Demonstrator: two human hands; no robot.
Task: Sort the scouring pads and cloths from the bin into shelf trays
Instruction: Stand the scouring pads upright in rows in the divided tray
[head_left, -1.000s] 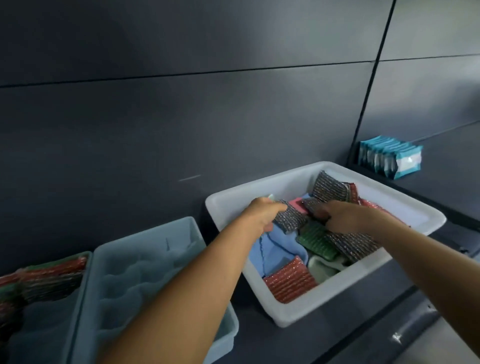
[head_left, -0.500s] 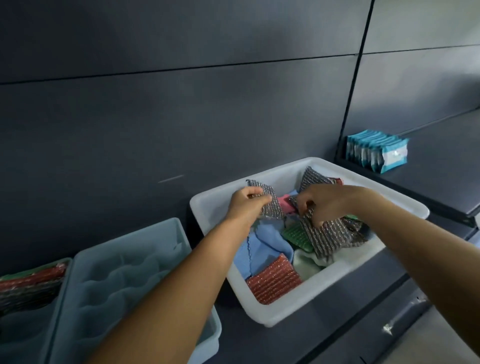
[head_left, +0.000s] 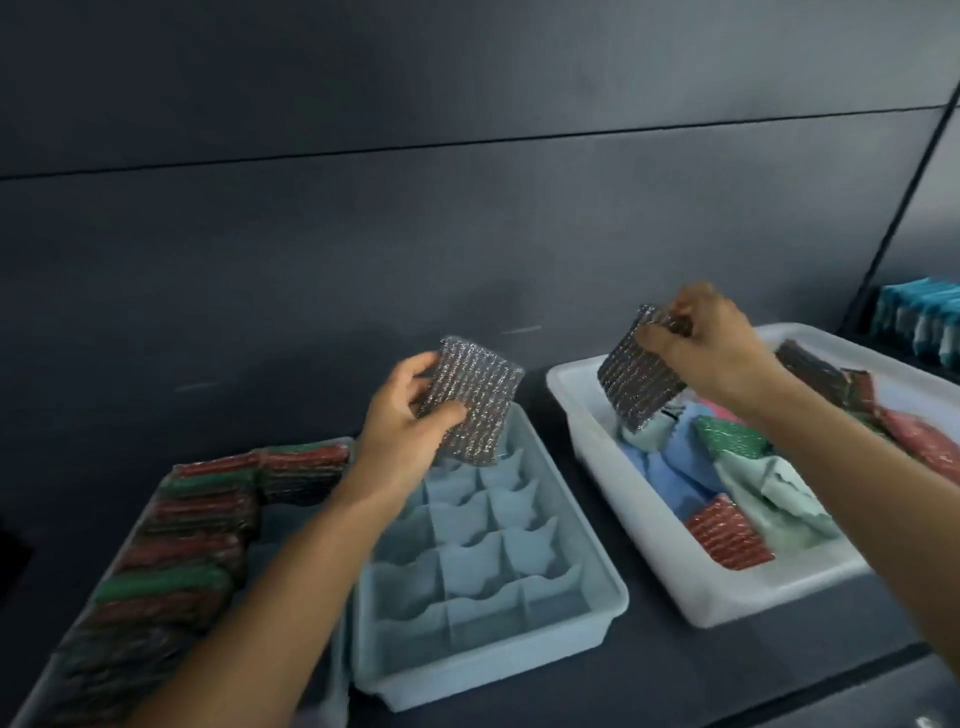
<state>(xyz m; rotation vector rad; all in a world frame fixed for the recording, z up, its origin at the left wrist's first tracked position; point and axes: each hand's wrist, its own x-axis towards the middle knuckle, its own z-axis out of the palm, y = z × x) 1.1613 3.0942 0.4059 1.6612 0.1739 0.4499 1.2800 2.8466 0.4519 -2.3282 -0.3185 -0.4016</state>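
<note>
My left hand grips a silver scouring pad above the far end of the pale blue divided tray. My right hand pinches a second silver scouring pad by its top edge, hanging over the left end of the white bin. Inside the bin lie blue cloths, a pale green cloth, a green pad and red pads. A tray at the left holds rows of red and green pads.
The trays and bin stand on a dark shelf against a dark panelled wall. Blue-and-white packets stand on the shelf at the far right. The divided tray's compartments hold nothing visible.
Both hands have lifted out of the bin, each with a silver pad. My left hand moved left over the divided tray; the view swung left, showing the tray of pads.
</note>
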